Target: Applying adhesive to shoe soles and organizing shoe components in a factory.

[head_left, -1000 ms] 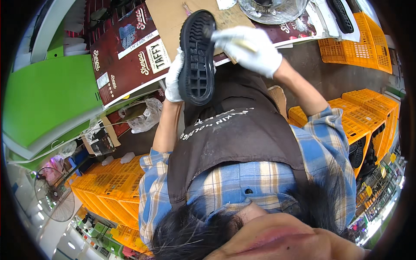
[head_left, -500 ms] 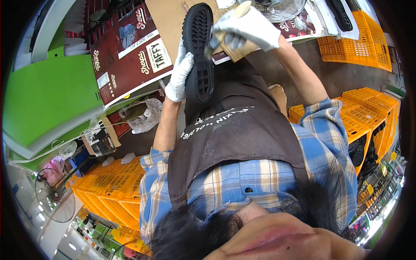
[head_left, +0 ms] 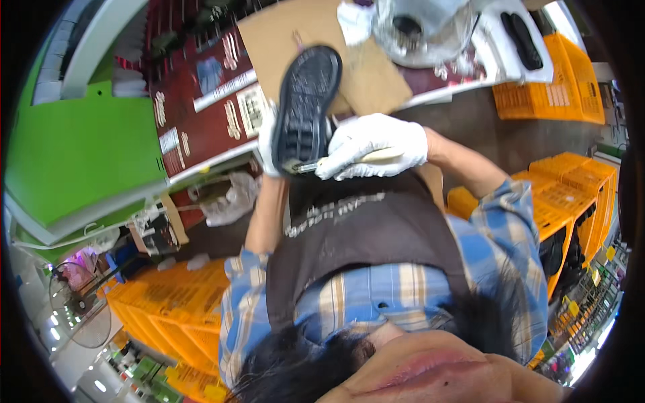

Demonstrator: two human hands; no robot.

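Observation:
A black shoe sole (head_left: 306,101) is held up in front of the apron, its hollow, ribbed inner side facing me and its toe pointing away. My left hand (head_left: 267,142), in a white glove, is closed around the sole's left edge near the heel; the sole hides most of its fingers. In my right hand (head_left: 376,144), also white-gloved, a brush (head_left: 307,167) with a pale handle and a metal band is gripped. Its tip touches the heel end of the sole, and the bristles barely show.
Brown cardboard (head_left: 269,37) and dark red printed card (head_left: 201,114) cover the bench. A clear plastic bag (head_left: 430,50) wraps a container with a dark opening. Another black sole (head_left: 521,40) lies on a white sheet. Orange crates (head_left: 557,80) stand right, with more behind me.
My right hand has come down from the sole's upper part to its heel, bringing the brush along. The sole has tilted and shifted slightly, and the whole view has dropped a little.

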